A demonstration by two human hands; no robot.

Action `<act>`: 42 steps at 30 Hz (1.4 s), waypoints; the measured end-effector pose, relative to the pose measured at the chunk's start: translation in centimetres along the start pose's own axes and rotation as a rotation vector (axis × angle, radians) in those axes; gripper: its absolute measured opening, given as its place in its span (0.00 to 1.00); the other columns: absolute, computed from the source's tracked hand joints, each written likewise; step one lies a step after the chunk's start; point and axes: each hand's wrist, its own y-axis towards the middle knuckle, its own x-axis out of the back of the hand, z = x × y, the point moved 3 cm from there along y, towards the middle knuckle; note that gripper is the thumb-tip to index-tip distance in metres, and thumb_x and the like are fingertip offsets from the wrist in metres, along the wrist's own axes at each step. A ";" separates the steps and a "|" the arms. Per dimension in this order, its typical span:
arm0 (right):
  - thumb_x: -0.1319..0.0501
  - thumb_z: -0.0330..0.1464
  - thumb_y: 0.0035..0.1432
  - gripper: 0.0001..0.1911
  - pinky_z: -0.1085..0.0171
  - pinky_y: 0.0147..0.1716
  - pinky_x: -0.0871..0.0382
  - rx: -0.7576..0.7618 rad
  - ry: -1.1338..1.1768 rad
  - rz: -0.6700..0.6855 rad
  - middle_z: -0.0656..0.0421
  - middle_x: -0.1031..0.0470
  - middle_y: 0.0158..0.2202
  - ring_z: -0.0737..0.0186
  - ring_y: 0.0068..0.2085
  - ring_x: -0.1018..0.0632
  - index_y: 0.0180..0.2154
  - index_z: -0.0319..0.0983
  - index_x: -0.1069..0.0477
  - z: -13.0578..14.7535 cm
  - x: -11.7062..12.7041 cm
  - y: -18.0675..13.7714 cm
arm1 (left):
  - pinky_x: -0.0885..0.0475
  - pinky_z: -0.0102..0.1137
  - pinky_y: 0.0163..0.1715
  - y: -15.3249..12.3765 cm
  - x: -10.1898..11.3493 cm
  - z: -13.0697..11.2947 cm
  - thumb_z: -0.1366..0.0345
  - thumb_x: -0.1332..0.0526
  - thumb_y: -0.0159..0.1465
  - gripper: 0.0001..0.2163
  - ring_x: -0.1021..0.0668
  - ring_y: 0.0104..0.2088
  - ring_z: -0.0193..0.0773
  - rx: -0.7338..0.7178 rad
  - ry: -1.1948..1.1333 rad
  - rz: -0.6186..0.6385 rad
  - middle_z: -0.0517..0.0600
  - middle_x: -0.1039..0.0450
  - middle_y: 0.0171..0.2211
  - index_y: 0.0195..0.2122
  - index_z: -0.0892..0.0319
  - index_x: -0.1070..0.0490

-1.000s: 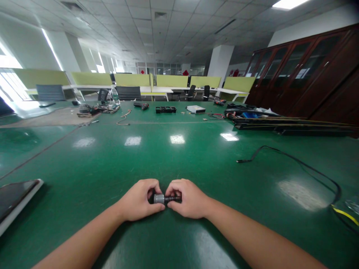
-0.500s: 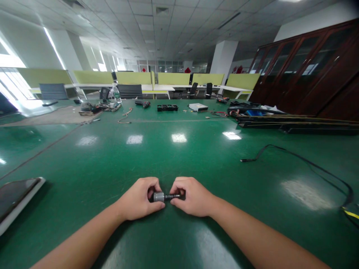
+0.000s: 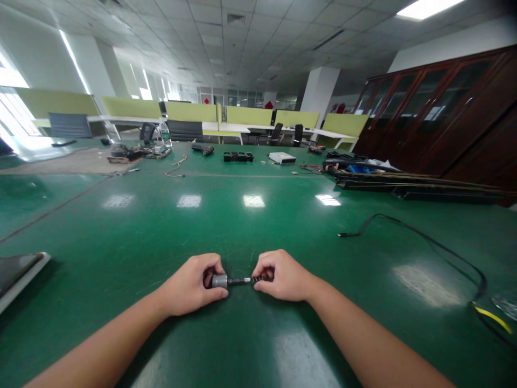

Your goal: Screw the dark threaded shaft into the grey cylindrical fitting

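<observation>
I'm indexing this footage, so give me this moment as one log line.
left hand: grips cylinder | right hand: pinches spring | rod: juts from cylinder toward spring | cable: on table

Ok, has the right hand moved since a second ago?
Yes: the right hand has moved rightward and slightly forward, nearer the black cable's plug lying on the green tabletop.

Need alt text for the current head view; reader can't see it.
A person's left hand holds a grey cylinder with a thin shaft pointing towards a dark ribbed piece pinched in the right hand, at a green table. A black cable lies at right.
</observation>
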 end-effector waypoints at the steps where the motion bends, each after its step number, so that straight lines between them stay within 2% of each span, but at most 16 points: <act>1: 0.32 0.25 0.45 0.04 0.70 0.24 0.40 0.005 -0.011 0.000 0.63 0.30 0.24 0.70 0.25 0.31 0.28 0.36 0.22 0.2 -0.2 0.0 | 0.40 0.26 0.27 0.0 0.0 0.0 0.62 0.33 0.55 0.10 0.32 0.27 0.33 -0.001 0.004 0.000 0.43 0.34 0.27 0.31 0.59 0.34; 7: 0.32 0.28 0.48 0.04 0.69 0.26 0.39 0.040 -0.035 -0.029 0.62 0.29 0.25 0.67 0.27 0.29 0.31 0.37 0.21 0.9 -1.5 0.3 | 0.40 0.26 0.28 -0.1 0.1 -0.2 0.62 0.33 0.55 0.10 0.33 0.27 0.34 -0.001 0.012 0.001 0.43 0.35 0.27 0.32 0.59 0.33; 11: 0.33 0.24 0.48 0.15 0.67 0.34 0.35 0.103 0.029 -0.026 0.61 0.26 0.30 0.65 0.31 0.27 0.41 0.40 0.23 1.9 -2.8 0.7 | 0.40 0.27 0.28 -0.1 0.0 -0.2 0.64 0.33 0.54 0.10 0.32 0.28 0.34 -0.011 0.006 -0.006 0.43 0.35 0.27 0.32 0.59 0.33; 13: 0.35 0.23 0.47 0.18 0.67 0.34 0.34 0.081 0.075 -0.010 0.62 0.26 0.30 0.66 0.31 0.27 0.43 0.40 0.25 2.2 -3.2 0.7 | 0.40 0.27 0.28 -0.2 0.0 -0.2 0.65 0.33 0.54 0.10 0.32 0.28 0.34 -0.017 -0.004 -0.003 0.43 0.35 0.28 0.32 0.59 0.33; 17: 0.36 0.22 0.47 0.14 0.68 0.31 0.35 0.036 0.092 -0.010 0.63 0.28 0.28 0.67 0.29 0.28 0.38 0.38 0.26 2.4 -3.2 0.7 | 0.40 0.26 0.27 -0.2 -0.2 0.0 0.66 0.32 0.53 0.10 0.32 0.27 0.34 0.005 -0.003 -0.002 0.42 0.35 0.27 0.32 0.59 0.33; 21: 0.35 0.22 0.48 0.11 0.68 0.32 0.35 0.065 0.055 -0.021 0.63 0.28 0.29 0.66 0.31 0.28 0.36 0.38 0.26 2.4 -3.1 0.8 | 0.40 0.26 0.27 -0.2 -0.2 0.0 0.66 0.32 0.53 0.10 0.32 0.27 0.33 0.010 0.007 -0.008 0.42 0.34 0.27 0.32 0.59 0.33; 42: 0.33 0.27 0.52 0.10 0.66 0.35 0.37 0.135 -0.066 -0.019 0.60 0.27 0.33 0.63 0.35 0.27 0.39 0.39 0.25 2.5 -3.3 0.6 | 0.41 0.26 0.26 -0.2 -0.3 -0.2 0.62 0.32 0.54 0.10 0.31 0.26 0.34 0.027 0.018 -0.004 0.43 0.33 0.26 0.33 0.59 0.30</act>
